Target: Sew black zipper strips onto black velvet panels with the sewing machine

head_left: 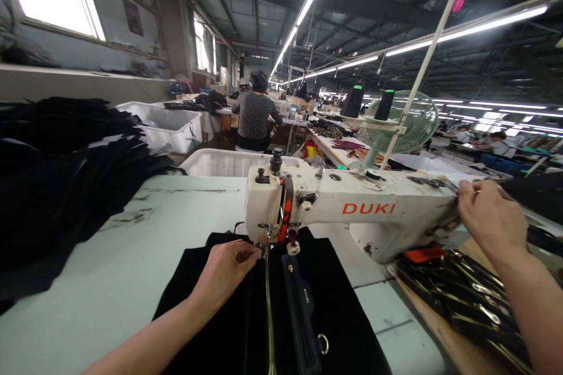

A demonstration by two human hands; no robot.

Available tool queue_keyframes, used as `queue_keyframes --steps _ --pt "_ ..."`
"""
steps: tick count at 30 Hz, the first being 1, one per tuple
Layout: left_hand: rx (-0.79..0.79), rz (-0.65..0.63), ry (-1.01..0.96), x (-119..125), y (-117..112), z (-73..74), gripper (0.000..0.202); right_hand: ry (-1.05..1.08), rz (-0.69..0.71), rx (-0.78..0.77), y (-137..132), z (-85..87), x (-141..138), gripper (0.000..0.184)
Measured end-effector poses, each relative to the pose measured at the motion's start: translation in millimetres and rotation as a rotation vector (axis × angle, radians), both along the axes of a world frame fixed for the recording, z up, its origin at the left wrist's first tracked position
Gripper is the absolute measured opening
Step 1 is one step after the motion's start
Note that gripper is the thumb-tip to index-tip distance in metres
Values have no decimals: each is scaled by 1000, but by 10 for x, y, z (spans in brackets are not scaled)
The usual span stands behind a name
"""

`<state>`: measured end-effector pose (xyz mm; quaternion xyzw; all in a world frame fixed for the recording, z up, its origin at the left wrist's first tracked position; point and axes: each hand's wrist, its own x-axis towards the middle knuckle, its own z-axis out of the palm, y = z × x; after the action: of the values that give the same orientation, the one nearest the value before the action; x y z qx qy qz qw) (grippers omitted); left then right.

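A white sewing machine [325,199] stands across the table, with black fabric [211,310] lying under its needle. A gold-toothed zipper [269,304] runs down the fabric from the presser foot [265,249]. To its right is a dark strip [301,316] with a gold D-ring [324,344] beside its lower end. My left hand [226,269] rests on the fabric just left of the presser foot. Its thumb and fingertips are pinched together; what lies between them is too small to make out. My right hand [492,217] is closed over the handwheel end of the machine, and the wheel is mostly hidden.
Stacked black fabric pieces [65,187] cover the table's left side. Several gold zippers [466,299] lie at right beneath my forearm. White bins [162,126], thread cones [353,102] and a green fan [407,123] stand beyond. A seated person [256,114] works ahead.
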<state>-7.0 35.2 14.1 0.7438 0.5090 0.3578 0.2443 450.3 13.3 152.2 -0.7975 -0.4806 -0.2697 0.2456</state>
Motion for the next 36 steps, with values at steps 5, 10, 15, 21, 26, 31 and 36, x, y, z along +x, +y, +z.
queue_keyframes --steps 5,10,15,21,26,31,36 --pt "-50 46 0 16 11 -42 32 -16 -178 122 -100 -56 -193 50" --pt "-71 87 18 15 -3 -31 31 -297 599 303 -410 -395 -1383 25" --pt "-127 97 -2 20 -29 -25 34 269 1170 -411 -132 -1087 -2364 16" --pt "-155 94 -17 34 -24 -23 37 599 1138 -396 343 -1407 -2577 10" --pt "-160 99 0 31 -8 -36 39 689 1152 -349 353 -1486 -2639 6" --pt "-160 107 30 27 7 -66 38 682 1141 -339 340 -1530 -2649 8" --pt "-169 100 62 -23 -7 -73 35 611 1074 -379 324 -1529 -2550 9"
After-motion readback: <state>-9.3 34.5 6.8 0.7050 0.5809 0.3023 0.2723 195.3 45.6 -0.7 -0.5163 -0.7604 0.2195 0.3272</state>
